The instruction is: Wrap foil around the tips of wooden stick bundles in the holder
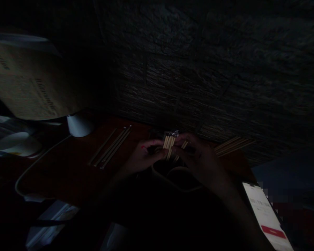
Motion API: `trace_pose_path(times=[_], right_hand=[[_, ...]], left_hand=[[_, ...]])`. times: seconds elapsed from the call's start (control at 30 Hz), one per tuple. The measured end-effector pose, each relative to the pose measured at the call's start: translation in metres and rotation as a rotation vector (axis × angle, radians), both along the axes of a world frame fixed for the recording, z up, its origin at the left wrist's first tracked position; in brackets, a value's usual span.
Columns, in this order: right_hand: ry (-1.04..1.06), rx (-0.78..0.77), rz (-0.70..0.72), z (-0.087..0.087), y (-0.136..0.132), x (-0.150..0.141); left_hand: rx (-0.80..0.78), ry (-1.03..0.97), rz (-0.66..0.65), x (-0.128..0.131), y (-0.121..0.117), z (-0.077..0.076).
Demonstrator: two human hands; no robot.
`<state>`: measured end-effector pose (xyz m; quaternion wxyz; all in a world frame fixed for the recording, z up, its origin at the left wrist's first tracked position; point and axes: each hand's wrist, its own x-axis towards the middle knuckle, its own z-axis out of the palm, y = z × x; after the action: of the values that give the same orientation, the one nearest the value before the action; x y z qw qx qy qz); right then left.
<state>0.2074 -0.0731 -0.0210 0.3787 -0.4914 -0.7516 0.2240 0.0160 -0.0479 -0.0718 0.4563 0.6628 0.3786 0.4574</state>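
Observation:
In the dim head view, my left hand [146,153] is closed, fingers and thumb pinching a short bundle of thin wooden sticks [169,142]. Crinkled clear wrapping [174,133] caps the bundle's upper end. From the other side my right hand [199,157] is closed too, its thumb and fingers against the same bundle. A few more sticks [184,144] show between its fingers. Left of my hands, several long thin sticks [112,148] with shiny ends lie side by side on the brown table [75,164]. Darkness hides the sticks' lower ends.
More loose sticks [232,144] lie at the right by the rough stone wall [159,69]. A lit phone [264,212] is at the lower right. To the left are a printed brown paper bag [34,80], a white cone-shaped object [80,125], a cable [39,158] and a pale bowl [18,143].

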Motion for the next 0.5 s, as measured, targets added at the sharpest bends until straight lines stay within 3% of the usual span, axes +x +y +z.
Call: trace_pose_path(times=[0.5], right_hand=[[0.009, -0.027, -0.01, 0.0013, -0.0028, -0.0045]], left_hand=[[0.002, 0.054, 0.023, -0.0008, -0.0019, 0.0033]])
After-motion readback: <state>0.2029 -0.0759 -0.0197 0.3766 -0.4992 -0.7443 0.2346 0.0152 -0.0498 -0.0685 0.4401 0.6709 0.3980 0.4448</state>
